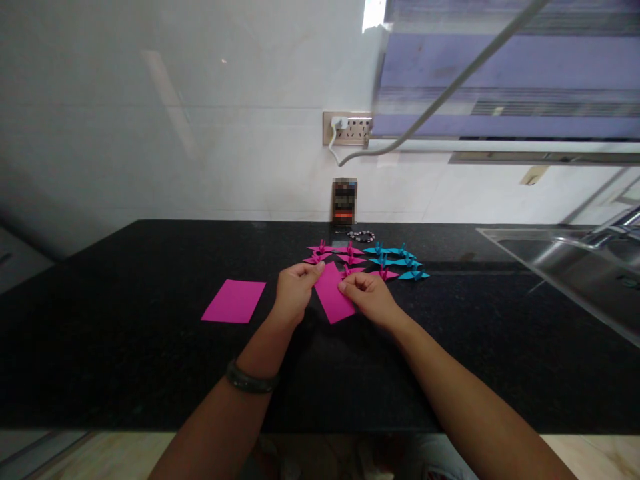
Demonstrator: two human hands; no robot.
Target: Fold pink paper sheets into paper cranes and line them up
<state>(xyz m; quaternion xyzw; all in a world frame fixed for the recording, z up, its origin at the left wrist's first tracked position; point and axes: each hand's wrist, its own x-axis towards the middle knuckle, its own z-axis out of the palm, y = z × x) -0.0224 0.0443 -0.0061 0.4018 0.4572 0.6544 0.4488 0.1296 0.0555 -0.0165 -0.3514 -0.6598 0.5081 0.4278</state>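
Note:
Between my hands a sheet of pink paper (333, 297) is held up at a tilt above the dark counter. My left hand (296, 288) pinches its upper left edge, thumb on top. On the other side my right hand (371, 297) grips the right edge between thumb and fingers. Another pink paper square (234, 301) lies flat to the left of my left hand. Just behind the held sheet stand several pink paper cranes (351, 259), partly covered by my hands and the paper. Several blue paper cranes (391, 261) stand to their right.
A phone (345, 201) with a blurred screen leans on the wall, a beaded bracelet (361, 236) before it. The black counter (150, 360) runs to a metal sink (580, 267) at right. A white cable (425, 117) hangs from the wall socket (353, 129).

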